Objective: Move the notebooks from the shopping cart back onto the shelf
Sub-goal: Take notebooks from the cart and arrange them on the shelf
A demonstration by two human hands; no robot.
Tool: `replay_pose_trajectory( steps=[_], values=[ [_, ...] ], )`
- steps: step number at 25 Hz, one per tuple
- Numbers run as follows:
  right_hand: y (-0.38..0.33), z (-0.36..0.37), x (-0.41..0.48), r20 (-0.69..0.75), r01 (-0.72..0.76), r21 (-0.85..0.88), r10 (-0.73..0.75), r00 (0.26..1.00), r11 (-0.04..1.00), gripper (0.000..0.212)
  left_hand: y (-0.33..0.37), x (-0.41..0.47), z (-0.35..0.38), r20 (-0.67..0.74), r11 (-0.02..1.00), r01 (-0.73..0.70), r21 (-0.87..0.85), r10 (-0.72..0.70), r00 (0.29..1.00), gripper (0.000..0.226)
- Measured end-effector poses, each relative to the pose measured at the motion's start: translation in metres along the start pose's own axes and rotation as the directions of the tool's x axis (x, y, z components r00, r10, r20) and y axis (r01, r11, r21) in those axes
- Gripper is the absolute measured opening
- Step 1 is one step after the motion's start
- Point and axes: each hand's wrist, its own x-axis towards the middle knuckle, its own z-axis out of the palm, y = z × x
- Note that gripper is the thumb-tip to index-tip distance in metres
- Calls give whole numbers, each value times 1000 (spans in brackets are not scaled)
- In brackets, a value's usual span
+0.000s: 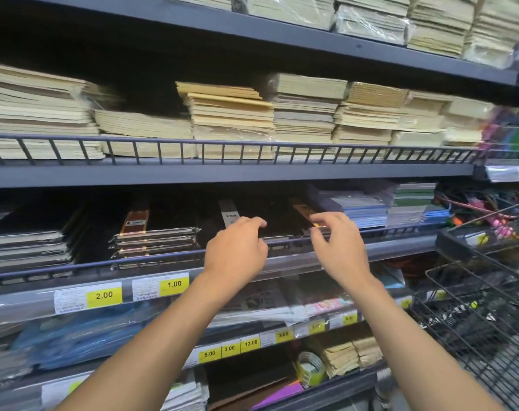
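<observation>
Both my hands reach over the wire rail (163,258) of the middle shelf. My left hand (237,247) hovers with loosely curled fingers just in front of a black notebook (276,216) that lies on the shelf with a white band. My right hand (338,244) is beside it, fingers curled at the notebook's right front corner; whether it pinches the wrapping I cannot tell. More black wrapped notebooks (156,237) are stacked to the left. The black wire shopping cart (486,307) stands at the right.
The shelf above holds stacks of cream notebooks (231,117) behind a rail. Blue and green notebooks (370,212) lie right of my hands. Yellow price tags (104,295) line the shelf edge. Lower shelves carry blue packets, envelopes and tape.
</observation>
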Motion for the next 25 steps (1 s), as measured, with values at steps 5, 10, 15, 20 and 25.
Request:
replay_pose_trajectory(
  steps=[5,10,15,20,25],
  values=[
    [41,-18,21,153,-126,-59,133,979,990,38,38,49,25,20,997,-82,7,82,996,37],
    [49,-14,23,156,-62,-188,92,983,980,36,49,75,47,129,987,-122,102,109,986,44],
    [54,0,22,175,-57,-282,110,978,958,37,48,82,52,142,977,-150,153,128,981,35],
    [59,-2,24,197,-46,-290,106,975,956,40,45,90,54,241,996,-85,32,75,968,27],
    [63,-1,18,217,-17,-269,78,973,963,46,47,90,48,247,995,-77,69,58,967,26]
  ],
)
